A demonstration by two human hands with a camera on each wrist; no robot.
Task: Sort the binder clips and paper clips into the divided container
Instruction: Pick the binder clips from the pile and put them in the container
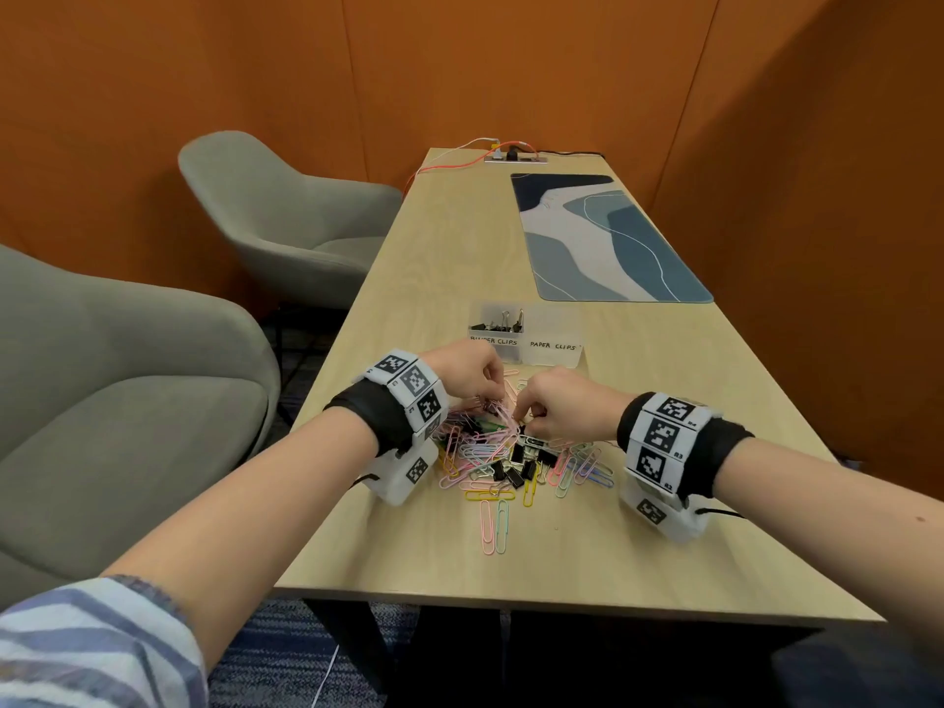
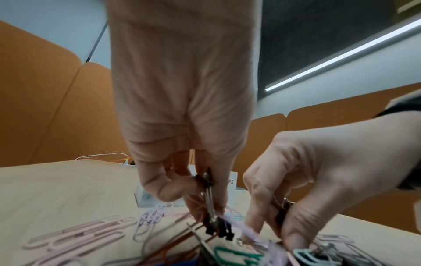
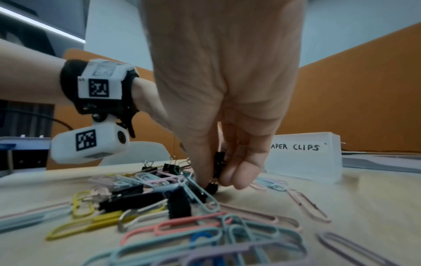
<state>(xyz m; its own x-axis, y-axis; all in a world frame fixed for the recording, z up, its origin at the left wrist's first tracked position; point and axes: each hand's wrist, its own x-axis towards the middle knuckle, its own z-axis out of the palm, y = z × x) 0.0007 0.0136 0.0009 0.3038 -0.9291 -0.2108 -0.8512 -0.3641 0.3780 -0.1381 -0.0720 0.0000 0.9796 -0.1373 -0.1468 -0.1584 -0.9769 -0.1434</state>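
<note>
Container label (image 1: 493, 341) partly covered by left hand (image 1: 467, 373); first word unreadable. Binder clip (image 3: 219, 162) between right hand (image 3: 224, 115) fingers mostly concealed. Foreground paper clips (image 3: 205, 241) blurred.

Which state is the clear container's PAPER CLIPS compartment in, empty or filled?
Apparently empty. In the head view the PAPER CLIPS compartment of the clear divided container shows nothing inside, while the BINDER CLIPS compartment holds several binder clips.
</note>
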